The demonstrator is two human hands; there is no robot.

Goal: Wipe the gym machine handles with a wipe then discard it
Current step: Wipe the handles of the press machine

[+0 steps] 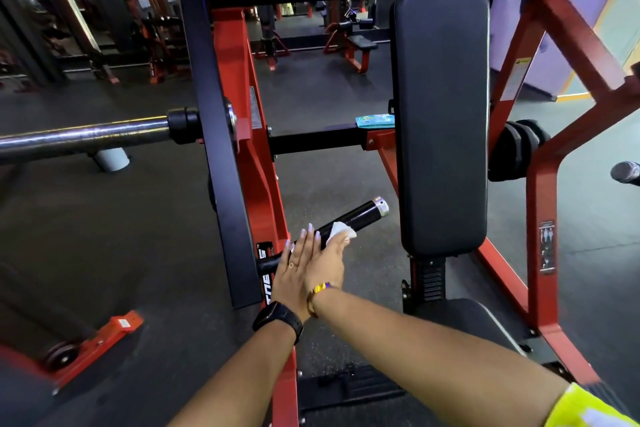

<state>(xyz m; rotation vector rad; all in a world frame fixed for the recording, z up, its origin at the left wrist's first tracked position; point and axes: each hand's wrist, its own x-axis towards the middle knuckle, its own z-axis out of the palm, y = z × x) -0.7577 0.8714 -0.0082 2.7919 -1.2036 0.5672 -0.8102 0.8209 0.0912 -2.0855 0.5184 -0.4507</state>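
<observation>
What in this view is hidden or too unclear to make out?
- Head view: the right hand covers part of the wipe and the handle beneath.
- Head view: the teal packet is half hidden behind the back pad, print too small to read.
- Head view: the far handle is cut off by the right edge.

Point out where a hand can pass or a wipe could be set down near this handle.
Free: the rubber floor between the red upright and back pad, under the crossbar; also the seat. The crossbar's right end holds a wipe pack. Crowded: the handle, where the left hand and right hand with the wipe meet.
</observation>
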